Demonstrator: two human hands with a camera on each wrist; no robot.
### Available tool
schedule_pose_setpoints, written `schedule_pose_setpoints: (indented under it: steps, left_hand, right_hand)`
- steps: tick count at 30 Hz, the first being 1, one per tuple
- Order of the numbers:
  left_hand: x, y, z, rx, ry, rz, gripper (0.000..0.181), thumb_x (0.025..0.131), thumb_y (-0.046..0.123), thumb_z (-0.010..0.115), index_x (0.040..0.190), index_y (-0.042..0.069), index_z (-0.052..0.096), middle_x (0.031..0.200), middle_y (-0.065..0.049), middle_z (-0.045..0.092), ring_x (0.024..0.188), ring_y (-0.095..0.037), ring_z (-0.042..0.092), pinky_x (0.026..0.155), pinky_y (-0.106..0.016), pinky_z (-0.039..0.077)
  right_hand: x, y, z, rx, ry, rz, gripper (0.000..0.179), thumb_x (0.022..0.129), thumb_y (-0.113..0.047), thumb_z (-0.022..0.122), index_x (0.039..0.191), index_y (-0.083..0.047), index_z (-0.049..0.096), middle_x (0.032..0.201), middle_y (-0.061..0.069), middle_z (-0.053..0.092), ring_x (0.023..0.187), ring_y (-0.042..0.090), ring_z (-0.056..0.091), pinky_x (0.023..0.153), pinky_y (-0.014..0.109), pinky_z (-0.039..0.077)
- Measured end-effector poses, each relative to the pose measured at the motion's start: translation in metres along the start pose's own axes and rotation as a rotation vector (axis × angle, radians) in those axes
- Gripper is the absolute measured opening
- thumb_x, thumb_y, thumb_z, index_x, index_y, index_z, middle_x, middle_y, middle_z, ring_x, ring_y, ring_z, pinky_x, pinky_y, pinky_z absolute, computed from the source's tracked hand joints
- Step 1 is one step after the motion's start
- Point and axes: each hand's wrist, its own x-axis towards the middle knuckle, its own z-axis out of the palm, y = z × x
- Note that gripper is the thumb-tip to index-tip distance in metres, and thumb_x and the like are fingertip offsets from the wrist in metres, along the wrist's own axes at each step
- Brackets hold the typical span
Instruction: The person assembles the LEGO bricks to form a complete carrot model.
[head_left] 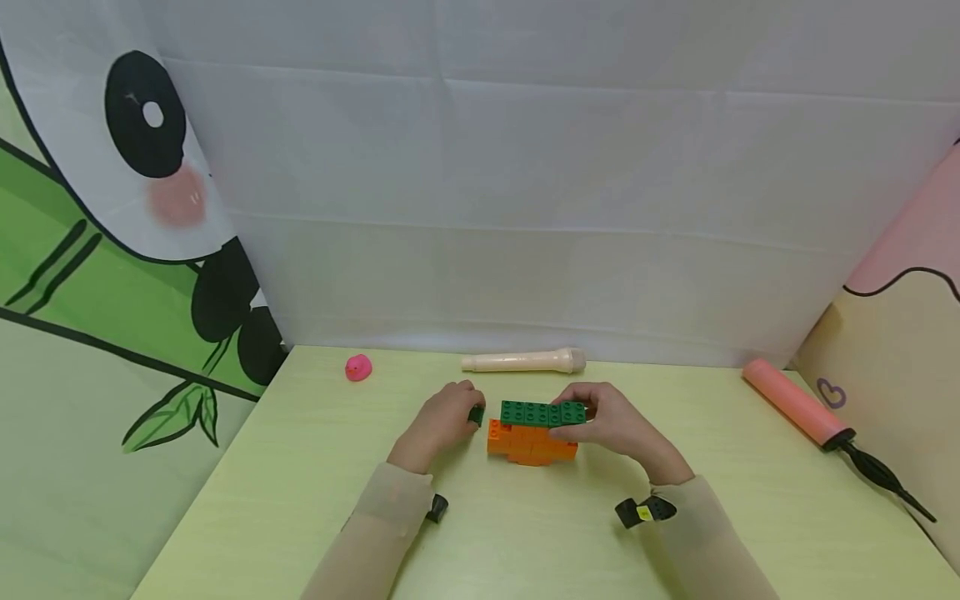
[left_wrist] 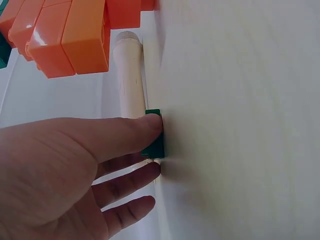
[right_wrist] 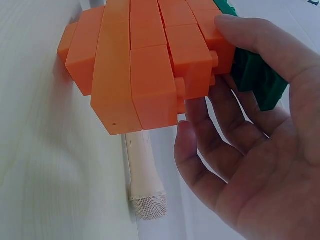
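Note:
An assembly of orange toy building bricks (head_left: 532,446) stands on the table, with green bricks (head_left: 532,412) along its top. My right hand (head_left: 618,423) grips its upper right side. In the right wrist view the thumb (right_wrist: 260,35) lies on the near face and the other fingers reach behind, partly hidden. Left of the assembly, apart from it, my left hand (head_left: 442,423) pinches a small green brick (left_wrist: 156,142) between thumb and fingers, close to the tabletop. The orange bricks narrow in steps toward the bottom.
Behind the hands lies a cream microphone (head_left: 523,361) near the table's (head_left: 480,533) back edge. A pink rubber duck (head_left: 358,367) sits at the back left. On the right rests a pink air pump (head_left: 795,404) with a black nozzle. A white sheet (head_left: 525,167) hangs behind.

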Motion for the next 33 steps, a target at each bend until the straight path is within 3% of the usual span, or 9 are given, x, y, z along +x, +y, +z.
schedule_pose_setpoints:
  steps: [6, 10, 13, 18, 25, 29, 33]
  left_hand:
    - [0.001, -0.002, -0.004, -0.112, 0.015, -0.02, 0.023, 0.09, 0.005, 0.082, 0.11, 0.006, 0.07, 0.104, -0.006, 0.065, 0.095, -0.026, 0.059, 0.09, -0.042, 0.053]
    - [0.001, -0.001, -0.016, -0.233, 0.031, -0.029, 0.026, 0.094, 0.009, 0.078, 0.118, 0.006, 0.068, 0.109, -0.005, 0.068, 0.098, -0.024, 0.062, 0.094, -0.043, 0.053]
    - [0.0, 0.003, -0.03, -0.312, 0.061, 0.003, 0.028, 0.095, 0.012, 0.079, 0.12, 0.007, 0.068, 0.111, -0.002, 0.069, 0.099, -0.022, 0.064, 0.094, -0.041, 0.053]
    - [-0.004, 0.011, -0.049, -0.527, 0.085, 0.064, 0.028, 0.095, 0.013, 0.078, 0.121, 0.012, 0.068, 0.11, 0.004, 0.067, 0.088, -0.017, 0.063, 0.08, -0.035, 0.056]
    - [-0.009, 0.017, -0.061, -0.792, -0.008, 0.123, 0.028, 0.094, 0.009, 0.077, 0.119, 0.01, 0.065, 0.108, -0.003, 0.066, 0.073, -0.021, 0.063, 0.074, -0.034, 0.055]
    - [-0.008, 0.019, -0.062, -0.855, -0.064, 0.14, 0.026, 0.093, 0.007, 0.076, 0.116, 0.009, 0.064, 0.11, -0.006, 0.065, 0.072, -0.027, 0.066, 0.075, -0.035, 0.056]
    - [-0.006, 0.022, -0.06, -0.862, -0.092, 0.153, 0.025, 0.092, 0.006, 0.076, 0.115, 0.01, 0.064, 0.111, -0.008, 0.065, 0.068, -0.022, 0.065, 0.074, -0.034, 0.057]
  right_hand:
    - [0.003, 0.002, -0.002, -0.002, -0.005, -0.006, 0.027, 0.084, -0.018, 0.089, 0.106, -0.012, 0.074, 0.095, 0.005, 0.067, 0.073, 0.024, 0.059, 0.065, 0.03, 0.051]
    - [0.004, 0.003, -0.003, -0.001, -0.01, -0.012, 0.027, 0.084, -0.018, 0.089, 0.106, -0.012, 0.074, 0.093, 0.006, 0.066, 0.071, 0.022, 0.058, 0.063, 0.029, 0.049]
    - [0.005, 0.003, -0.004, 0.006, -0.015, -0.015, 0.027, 0.085, -0.018, 0.089, 0.106, -0.012, 0.074, 0.092, 0.006, 0.065, 0.07, 0.022, 0.058, 0.062, 0.029, 0.05]
    - [0.007, 0.005, -0.006, 0.012, -0.021, -0.014, 0.027, 0.085, -0.018, 0.088, 0.107, -0.011, 0.074, 0.092, 0.006, 0.066, 0.07, 0.022, 0.059, 0.063, 0.029, 0.051]
    - [0.009, 0.007, -0.008, 0.037, -0.033, -0.011, 0.026, 0.085, -0.015, 0.088, 0.107, -0.01, 0.073, 0.091, 0.008, 0.066, 0.069, 0.022, 0.061, 0.063, 0.029, 0.052]
    - [0.011, 0.009, -0.01, 0.053, -0.042, -0.013, 0.026, 0.085, -0.014, 0.088, 0.106, -0.008, 0.073, 0.09, 0.009, 0.066, 0.069, 0.024, 0.062, 0.063, 0.029, 0.053]
    - [0.013, 0.011, -0.011, 0.065, -0.05, -0.013, 0.026, 0.085, -0.013, 0.088, 0.106, -0.007, 0.073, 0.09, 0.01, 0.066, 0.069, 0.025, 0.062, 0.064, 0.029, 0.052]
